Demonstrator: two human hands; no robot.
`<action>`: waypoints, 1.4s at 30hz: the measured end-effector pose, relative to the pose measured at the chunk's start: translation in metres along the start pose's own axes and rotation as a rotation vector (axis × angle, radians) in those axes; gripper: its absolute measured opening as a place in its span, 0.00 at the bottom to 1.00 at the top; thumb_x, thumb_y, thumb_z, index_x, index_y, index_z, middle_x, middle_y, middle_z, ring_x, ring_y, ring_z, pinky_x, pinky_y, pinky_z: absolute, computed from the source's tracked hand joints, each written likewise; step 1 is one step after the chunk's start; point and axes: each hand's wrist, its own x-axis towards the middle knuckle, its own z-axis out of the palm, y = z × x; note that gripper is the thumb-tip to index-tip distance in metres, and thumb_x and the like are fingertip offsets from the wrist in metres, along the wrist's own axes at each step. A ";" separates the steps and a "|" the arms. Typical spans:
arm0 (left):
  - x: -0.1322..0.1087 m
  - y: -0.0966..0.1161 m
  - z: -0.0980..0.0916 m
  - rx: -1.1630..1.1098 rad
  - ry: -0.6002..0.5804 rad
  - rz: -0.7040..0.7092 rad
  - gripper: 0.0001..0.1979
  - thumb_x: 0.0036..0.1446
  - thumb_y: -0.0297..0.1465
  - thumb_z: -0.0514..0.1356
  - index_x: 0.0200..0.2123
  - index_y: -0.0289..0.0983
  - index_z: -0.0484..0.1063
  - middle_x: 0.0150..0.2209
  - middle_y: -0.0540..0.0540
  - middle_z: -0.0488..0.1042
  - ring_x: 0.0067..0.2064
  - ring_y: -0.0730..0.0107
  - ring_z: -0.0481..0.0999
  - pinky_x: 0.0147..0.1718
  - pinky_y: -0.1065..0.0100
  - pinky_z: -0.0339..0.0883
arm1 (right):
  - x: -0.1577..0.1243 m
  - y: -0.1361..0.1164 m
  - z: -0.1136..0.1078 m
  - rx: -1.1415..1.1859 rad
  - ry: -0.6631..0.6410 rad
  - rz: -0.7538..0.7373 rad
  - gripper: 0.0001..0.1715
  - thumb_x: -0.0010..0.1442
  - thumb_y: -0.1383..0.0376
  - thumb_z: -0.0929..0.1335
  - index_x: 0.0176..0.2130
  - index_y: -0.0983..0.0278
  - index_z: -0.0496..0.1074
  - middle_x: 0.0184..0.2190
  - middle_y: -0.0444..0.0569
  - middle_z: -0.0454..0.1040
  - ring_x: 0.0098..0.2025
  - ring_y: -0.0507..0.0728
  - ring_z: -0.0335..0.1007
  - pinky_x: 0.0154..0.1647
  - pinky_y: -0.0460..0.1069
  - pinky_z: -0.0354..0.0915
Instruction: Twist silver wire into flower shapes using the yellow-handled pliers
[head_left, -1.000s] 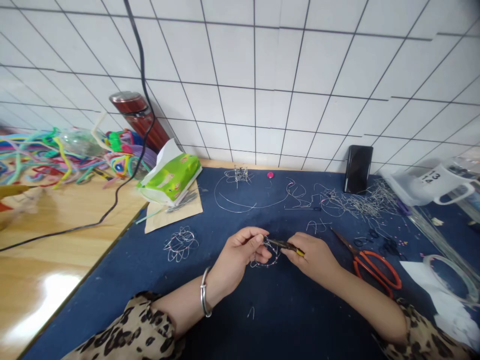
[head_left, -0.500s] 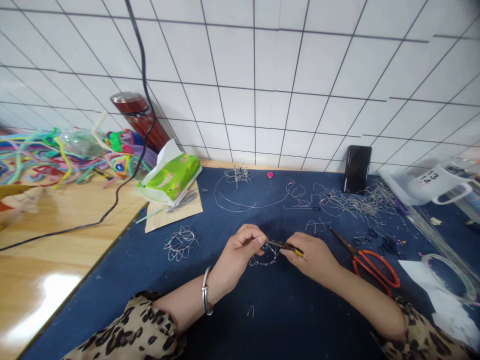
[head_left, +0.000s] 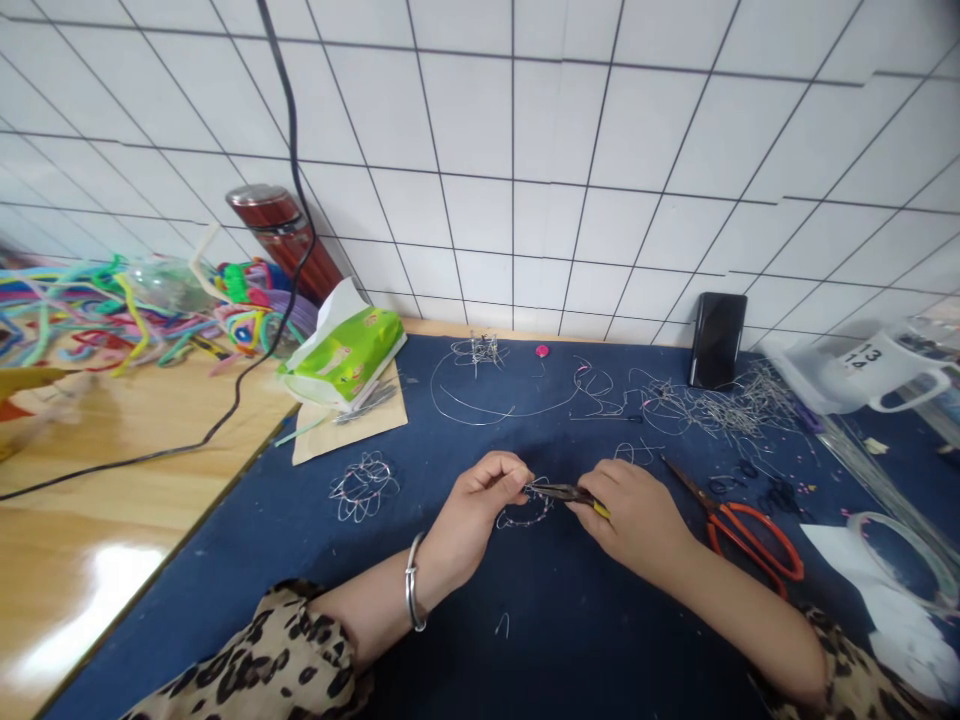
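Note:
Between thumb and fingers, my left hand (head_left: 491, 490) pinches a small beaded wire ring (head_left: 525, 520), its loop hanging below the fingertips. My right hand (head_left: 626, 505) is wrapped round a pair of pliers (head_left: 562, 492) with dark jaws and yellow on the handle. The plier tips point left and meet the wire close to my left fingertips; whether they grip it is too small to tell. A looped wire flower shape with beads (head_left: 364, 488) lies left of my hands. A short bent wire (head_left: 502, 625) rests in front of them.
Orange-handled scissors (head_left: 754, 535) lie right of my right hand. Behind are tangled wires (head_left: 739, 405), a black phone (head_left: 717, 340) against the wall and a white mug (head_left: 877, 370). At left stand a green tissue pack (head_left: 345, 355) and a red thermos (head_left: 289, 240); a black cable (head_left: 236, 400) hangs there.
My right hand and the pliers have shifted slightly right, and the jaws look a little more apart from my left fingers. My left hand keeps its pinch on the ring.

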 end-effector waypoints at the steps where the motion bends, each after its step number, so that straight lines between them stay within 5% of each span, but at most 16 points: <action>1: 0.000 0.000 0.000 0.000 0.002 -0.003 0.07 0.55 0.32 0.59 0.29 0.34 0.72 0.34 0.47 0.71 0.33 0.73 0.68 0.34 0.71 0.62 | 0.000 -0.001 -0.001 -0.016 0.004 0.002 0.10 0.60 0.60 0.62 0.31 0.64 0.68 0.29 0.48 0.67 0.34 0.54 0.62 0.36 0.49 0.56; 42: -0.009 -0.013 0.011 0.061 0.121 0.100 0.05 0.56 0.31 0.58 0.31 0.36 0.71 0.40 0.49 0.66 0.30 0.78 0.66 0.34 0.72 0.61 | -0.003 -0.010 -0.003 0.002 -0.016 0.081 0.12 0.61 0.59 0.61 0.32 0.63 0.68 0.29 0.49 0.67 0.34 0.54 0.63 0.35 0.48 0.57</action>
